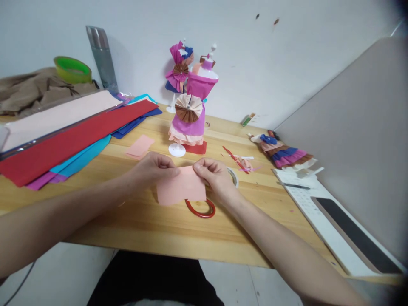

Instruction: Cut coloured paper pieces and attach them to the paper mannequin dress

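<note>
A small pink paper rectangle (pixel 181 187) is held above the wooden table (pixel 143 221) by both hands. My left hand (pixel 153 168) pinches its upper left edge, fingers closed. My right hand (pixel 215 174) pinches the upper right edge. Under the paper lies a red scissor handle loop (pixel 200 210). A roll of tape (pixel 234 176) peeks out behind my right hand. Just beyond stands a small mannequin in a magenta and pink paper dress (pixel 191 114) with a brown and cream paper fan.
Sheets of red, blue, cyan and pale pink paper (pixel 63 136) are stacked at the left. A second dressed mannequin (pixel 179 70) stands by the wall. A paper-dressed doll (pixel 280 154) lies at the right near a white board with a phone (pixel 350 229). Another pink paper piece (pixel 140 146) and scraps (pixel 239 161) lie nearby.
</note>
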A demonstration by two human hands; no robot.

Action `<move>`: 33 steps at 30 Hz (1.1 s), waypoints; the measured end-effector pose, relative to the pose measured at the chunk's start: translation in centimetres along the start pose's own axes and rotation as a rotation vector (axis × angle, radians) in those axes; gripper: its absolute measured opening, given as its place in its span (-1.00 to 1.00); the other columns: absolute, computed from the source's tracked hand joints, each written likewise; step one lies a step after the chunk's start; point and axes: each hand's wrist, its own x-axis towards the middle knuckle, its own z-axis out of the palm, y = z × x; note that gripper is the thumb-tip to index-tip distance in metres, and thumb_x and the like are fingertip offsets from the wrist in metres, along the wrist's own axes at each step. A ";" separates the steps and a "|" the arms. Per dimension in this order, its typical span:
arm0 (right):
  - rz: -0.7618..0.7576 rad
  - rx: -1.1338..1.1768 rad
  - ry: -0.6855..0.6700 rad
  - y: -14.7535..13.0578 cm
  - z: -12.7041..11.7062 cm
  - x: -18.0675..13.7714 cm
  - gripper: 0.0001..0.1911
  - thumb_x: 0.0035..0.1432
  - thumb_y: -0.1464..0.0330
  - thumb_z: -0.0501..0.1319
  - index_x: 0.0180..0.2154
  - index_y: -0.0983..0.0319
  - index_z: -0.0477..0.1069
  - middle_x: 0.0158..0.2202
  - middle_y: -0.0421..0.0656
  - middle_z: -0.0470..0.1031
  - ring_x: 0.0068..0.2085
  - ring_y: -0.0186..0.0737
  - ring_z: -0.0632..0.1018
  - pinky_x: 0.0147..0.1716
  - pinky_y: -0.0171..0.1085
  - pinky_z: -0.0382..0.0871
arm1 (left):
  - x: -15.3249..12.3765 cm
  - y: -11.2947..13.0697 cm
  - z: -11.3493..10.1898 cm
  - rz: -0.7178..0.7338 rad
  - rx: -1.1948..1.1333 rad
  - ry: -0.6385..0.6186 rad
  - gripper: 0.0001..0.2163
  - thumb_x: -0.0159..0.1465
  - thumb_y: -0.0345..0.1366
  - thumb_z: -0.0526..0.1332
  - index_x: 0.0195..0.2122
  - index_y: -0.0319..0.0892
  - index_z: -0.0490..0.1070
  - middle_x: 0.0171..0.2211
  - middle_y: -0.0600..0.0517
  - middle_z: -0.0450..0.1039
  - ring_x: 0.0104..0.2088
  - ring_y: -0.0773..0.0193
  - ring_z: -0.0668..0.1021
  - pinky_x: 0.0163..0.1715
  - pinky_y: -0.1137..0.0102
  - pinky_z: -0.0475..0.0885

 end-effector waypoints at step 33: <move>-0.053 -0.246 -0.136 -1.0 0.4 -0.3 -0.65 -0.02 0.11 0.35 -0.56 0.23 0.36 -0.63 -0.30 0.26 -0.58 -0.42 0.21 -0.60 -0.37 0.03 | 0.3 0.2 -0.5 0.026 0.106 -0.171 -0.74 0.09 -0.09 0.31 -0.52 -0.22 0.51 -0.60 0.06 0.42 -0.56 0.36 0.40 -0.57 0.47 0.21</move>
